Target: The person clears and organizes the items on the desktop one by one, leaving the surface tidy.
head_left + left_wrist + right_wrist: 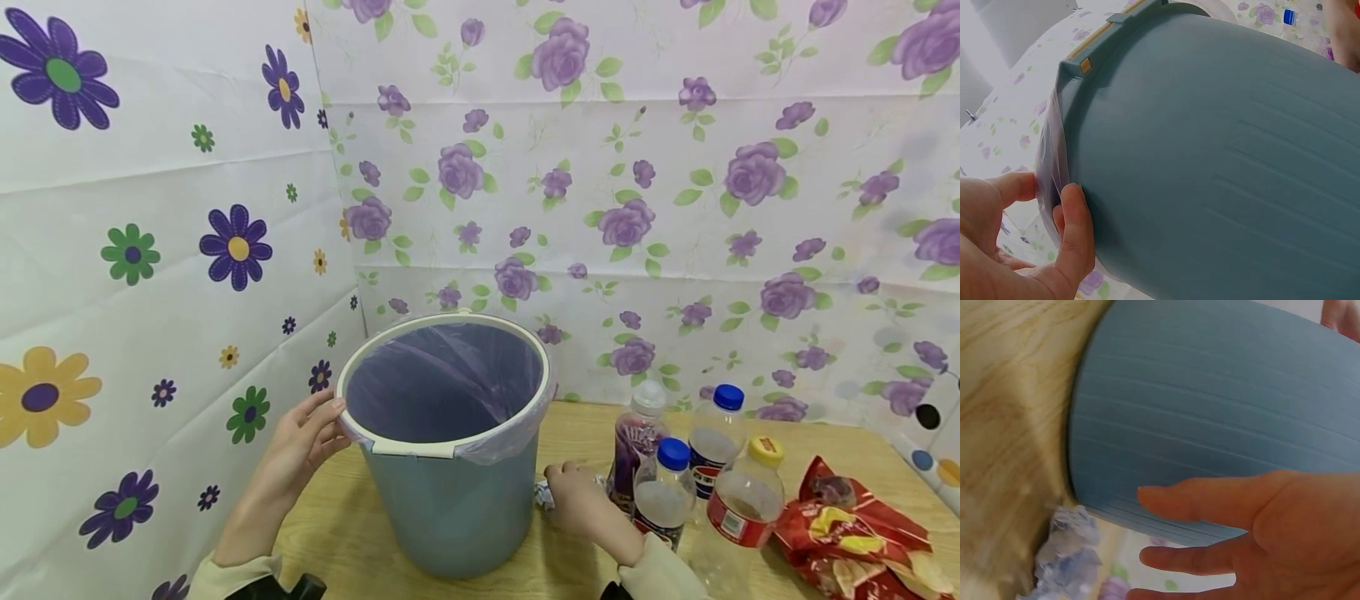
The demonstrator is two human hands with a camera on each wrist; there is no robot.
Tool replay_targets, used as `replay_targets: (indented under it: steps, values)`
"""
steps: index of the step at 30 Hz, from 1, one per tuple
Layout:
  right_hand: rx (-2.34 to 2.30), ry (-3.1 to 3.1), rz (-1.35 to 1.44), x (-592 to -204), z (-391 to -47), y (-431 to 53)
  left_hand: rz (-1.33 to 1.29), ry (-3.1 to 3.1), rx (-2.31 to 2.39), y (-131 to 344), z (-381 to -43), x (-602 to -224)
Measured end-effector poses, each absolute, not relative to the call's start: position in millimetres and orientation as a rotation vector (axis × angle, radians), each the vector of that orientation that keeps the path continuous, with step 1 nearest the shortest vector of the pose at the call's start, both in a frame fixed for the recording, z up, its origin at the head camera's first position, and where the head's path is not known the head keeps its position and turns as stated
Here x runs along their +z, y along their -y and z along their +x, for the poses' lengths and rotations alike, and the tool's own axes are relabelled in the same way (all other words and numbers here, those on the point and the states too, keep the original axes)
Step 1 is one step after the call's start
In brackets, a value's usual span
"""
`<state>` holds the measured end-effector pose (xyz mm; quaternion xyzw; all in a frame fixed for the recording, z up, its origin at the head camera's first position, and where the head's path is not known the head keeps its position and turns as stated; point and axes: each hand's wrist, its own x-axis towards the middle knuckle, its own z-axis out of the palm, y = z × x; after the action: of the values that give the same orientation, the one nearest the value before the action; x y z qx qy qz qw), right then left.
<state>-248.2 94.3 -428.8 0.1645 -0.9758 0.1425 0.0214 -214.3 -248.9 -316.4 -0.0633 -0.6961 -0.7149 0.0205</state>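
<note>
A blue-grey trash bin (457, 517) with a cream rim stands upright on the wooden table, lined with a thin translucent bag (498, 446). My left hand (300, 442) pinches the bin's rim and the bag edge at the left side; the left wrist view shows thumb and fingers (1074, 219) on either side of it. To the right of the bin, my right hand (588, 508) reaches down over crumpled paper (543, 494). In the right wrist view its fingers are extended and apart from the paper (1069, 553), which lies by the bin's base.
Several plastic bottles stand right of my right hand: one with purple contents (630, 446), blue-capped ones (663, 492) and a yellow-capped one (742, 508). A crumpled red snack bag (855, 533) lies at the far right. Flower-printed sheets (570, 233) hang behind and left.
</note>
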Motion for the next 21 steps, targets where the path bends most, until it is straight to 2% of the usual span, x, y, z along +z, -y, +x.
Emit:
replay_targets:
  steps: [21]
  values:
    - [0.372,3.173,0.431,-458.1,-258.0,-80.9,-0.234,2.128,-2.247,249.9,-214.9,-317.9]
